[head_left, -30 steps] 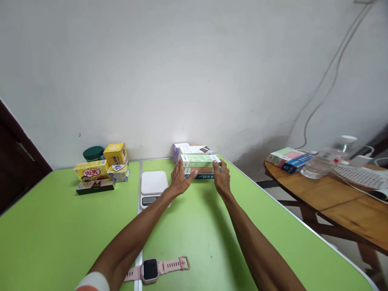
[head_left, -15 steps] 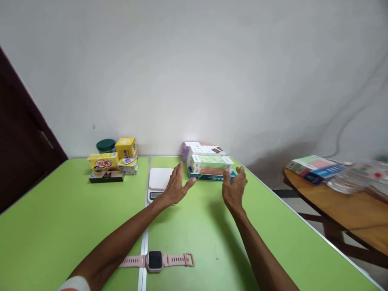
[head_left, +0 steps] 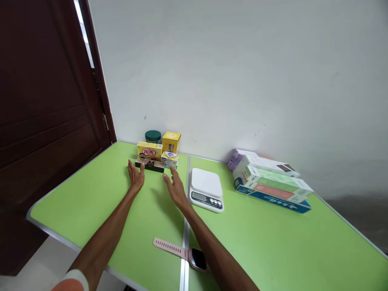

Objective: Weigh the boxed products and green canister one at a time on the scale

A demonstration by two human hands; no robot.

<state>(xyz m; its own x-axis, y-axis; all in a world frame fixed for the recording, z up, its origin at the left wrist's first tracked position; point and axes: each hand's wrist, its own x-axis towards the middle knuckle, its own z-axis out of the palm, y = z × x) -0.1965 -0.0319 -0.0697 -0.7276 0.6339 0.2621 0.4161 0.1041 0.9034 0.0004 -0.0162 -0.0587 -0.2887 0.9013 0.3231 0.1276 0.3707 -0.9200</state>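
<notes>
Roughly between grips point(head_left: 136, 177) point(head_left: 177, 190): box point(head_left: 154, 166) (black one)

Pink-strapped watch point(head_left: 197, 258) across table seam point(head_left: 186, 233); dark door point(head_left: 45, 121) left.

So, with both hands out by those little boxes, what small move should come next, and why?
Probably ease the left hand and the right hand inward until the fingers meet the ends of the low dark box. The hands are open and apart, one near each end of it, and hold nothing; whether either touches it already, I can't tell.
</notes>
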